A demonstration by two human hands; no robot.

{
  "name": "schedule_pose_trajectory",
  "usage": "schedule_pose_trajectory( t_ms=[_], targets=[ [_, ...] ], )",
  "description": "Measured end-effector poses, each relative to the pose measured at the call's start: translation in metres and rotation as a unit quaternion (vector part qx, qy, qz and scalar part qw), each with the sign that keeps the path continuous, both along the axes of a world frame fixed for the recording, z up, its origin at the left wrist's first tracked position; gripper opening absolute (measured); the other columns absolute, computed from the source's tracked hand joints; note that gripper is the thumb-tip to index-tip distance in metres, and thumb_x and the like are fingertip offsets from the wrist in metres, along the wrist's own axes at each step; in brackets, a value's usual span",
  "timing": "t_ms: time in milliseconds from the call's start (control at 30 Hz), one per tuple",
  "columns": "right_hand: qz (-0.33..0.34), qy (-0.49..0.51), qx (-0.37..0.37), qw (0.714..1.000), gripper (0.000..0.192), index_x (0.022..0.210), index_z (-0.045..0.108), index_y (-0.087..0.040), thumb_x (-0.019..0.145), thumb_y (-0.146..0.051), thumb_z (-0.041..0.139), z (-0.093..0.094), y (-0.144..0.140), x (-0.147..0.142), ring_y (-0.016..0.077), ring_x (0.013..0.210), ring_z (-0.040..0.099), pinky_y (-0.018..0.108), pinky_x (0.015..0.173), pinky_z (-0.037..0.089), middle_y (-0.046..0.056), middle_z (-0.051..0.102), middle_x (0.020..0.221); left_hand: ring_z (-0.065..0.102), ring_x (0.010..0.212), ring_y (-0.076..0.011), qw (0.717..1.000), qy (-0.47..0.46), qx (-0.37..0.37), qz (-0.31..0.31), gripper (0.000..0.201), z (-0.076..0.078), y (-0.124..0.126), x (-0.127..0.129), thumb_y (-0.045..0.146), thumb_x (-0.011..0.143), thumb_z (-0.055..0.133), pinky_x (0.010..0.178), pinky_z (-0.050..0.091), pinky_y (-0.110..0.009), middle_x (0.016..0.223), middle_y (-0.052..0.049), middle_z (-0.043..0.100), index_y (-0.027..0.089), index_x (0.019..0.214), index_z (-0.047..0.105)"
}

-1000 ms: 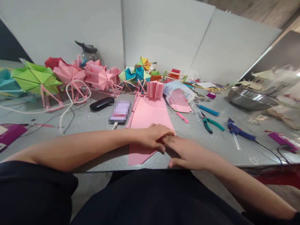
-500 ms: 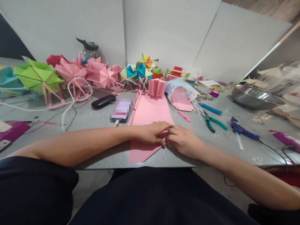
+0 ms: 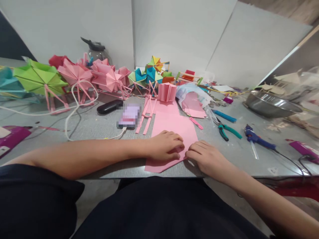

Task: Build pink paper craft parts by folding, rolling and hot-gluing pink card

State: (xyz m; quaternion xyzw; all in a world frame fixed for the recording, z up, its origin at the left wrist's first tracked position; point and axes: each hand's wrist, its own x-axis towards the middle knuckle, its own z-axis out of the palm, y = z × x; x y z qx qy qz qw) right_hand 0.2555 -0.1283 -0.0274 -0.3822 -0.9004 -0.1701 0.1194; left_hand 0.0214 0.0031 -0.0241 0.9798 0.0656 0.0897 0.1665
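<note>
A sheet of pink paper [image 3: 171, 127] lies on the grey table close to its front edge, with a fold along its lower right side. My left hand [image 3: 165, 146] rests on top of the sheet, fingers curved and the thumb apart from them. At the sheet's right edge my right hand [image 3: 204, 156] pinches the paper between thumb and fingertips. Just beyond the sheet stands a pleated pink paper piece [image 3: 166, 92]. Left of the sheet is a frame of thin pink paper strips [image 3: 148, 116].
Pink and green paper wheels [image 3: 40, 78] line the back left. A phone [image 3: 129, 115] with a white cable and a black case [image 3: 109, 107] lie left. To the right are a pink cutter [image 3: 196, 123], pliers [image 3: 229, 130], a glue gun [image 3: 259, 136] and a metal bowl [image 3: 272, 104].
The pink sheet has shifted right and turned, uncovering the strip frame at its left. My right hand has moved right, apart from my left hand, which shifted slightly right.
</note>
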Motion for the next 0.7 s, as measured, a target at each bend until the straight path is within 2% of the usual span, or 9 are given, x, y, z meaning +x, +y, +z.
schedule_pose_trajectory(
  t_ms=[167, 300, 400, 500, 600, 700],
  targets=[
    [-0.043, -0.005, 0.037, 0.998, 0.030, 0.101, 0.076, -0.017, 0.103, 0.000, 0.051, 0.000, -0.021, -0.013, 0.0238, 0.083, 0.066, 0.038, 0.082, 0.053, 0.007, 0.072, 0.090, 0.062, 0.141, -0.0342, 1.000, 0.006, 0.009, 0.002, 0.031, -0.001, 0.000, -0.002, 0.042, 0.108, 0.069, 0.121, 0.043, -0.051, 0.153, -0.013, 0.068, 0.022, 0.132, 0.070],
    [-0.110, 0.009, 0.020, 0.994, 0.021, 0.120, 0.076, -0.012, 0.111, -0.019, 0.058, -0.005, -0.041, -0.022, 0.0280, 0.096, 0.073, 0.041, 0.087, 0.060, 0.013, 0.078, 0.107, 0.061, 0.142, -0.0333, 1.000, 0.008, 0.013, 0.000, 0.031, -0.002, 0.000, -0.003, 0.043, 0.109, 0.067, 0.121, 0.043, -0.050, 0.154, -0.011, 0.067, 0.024, 0.132, 0.069],
    [-0.130, -0.004, 0.006, 0.991, 0.046, 0.138, 0.071, -0.008, 0.114, -0.045, 0.059, -0.016, -0.054, -0.022, 0.0357, 0.116, 0.075, 0.048, 0.098, 0.063, 0.021, 0.078, 0.128, 0.060, 0.142, -0.0337, 1.000, 0.013, 0.021, 0.000, 0.029, -0.002, 0.000, -0.003, 0.041, 0.110, 0.065, 0.121, 0.043, -0.051, 0.153, -0.012, 0.067, 0.023, 0.132, 0.069],
    [-0.133, -0.011, 0.001, 0.991, 0.077, 0.154, 0.061, -0.003, 0.113, -0.067, 0.052, -0.030, -0.061, -0.018, 0.0421, 0.138, 0.069, 0.055, 0.112, 0.061, 0.028, 0.071, 0.150, 0.060, 0.141, -0.0334, 1.000, 0.020, 0.019, 0.003, 0.024, -0.001, 0.001, -0.002, 0.033, 0.110, 0.061, 0.121, 0.043, -0.052, 0.152, -0.013, 0.067, 0.023, 0.131, 0.069],
    [-0.133, -0.010, -0.021, 0.991, 0.092, 0.169, 0.046, -0.002, 0.110, -0.073, 0.052, -0.041, -0.061, -0.013, 0.0430, 0.149, 0.063, 0.057, 0.118, 0.058, 0.030, 0.060, 0.164, 0.060, 0.143, -0.0327, 1.000, 0.029, 0.012, 0.003, 0.024, 0.000, 0.002, -0.001, 0.027, 0.111, 0.057, 0.122, 0.043, -0.052, 0.153, -0.012, 0.066, 0.023, 0.132, 0.068],
    [-0.129, -0.003, -0.059, 0.990, 0.105, 0.180, 0.027, -0.004, 0.107, -0.074, 0.058, -0.044, -0.058, -0.010, 0.0446, 0.158, 0.055, 0.061, 0.123, 0.054, 0.032, 0.050, 0.172, 0.060, 0.143, -0.0326, 0.999, 0.034, 0.022, 0.003, 0.026, -0.001, 0.002, -0.001, 0.026, 0.111, 0.055, 0.122, 0.043, -0.052, 0.154, -0.013, 0.065, 0.022, 0.134, 0.066]
  ],
)
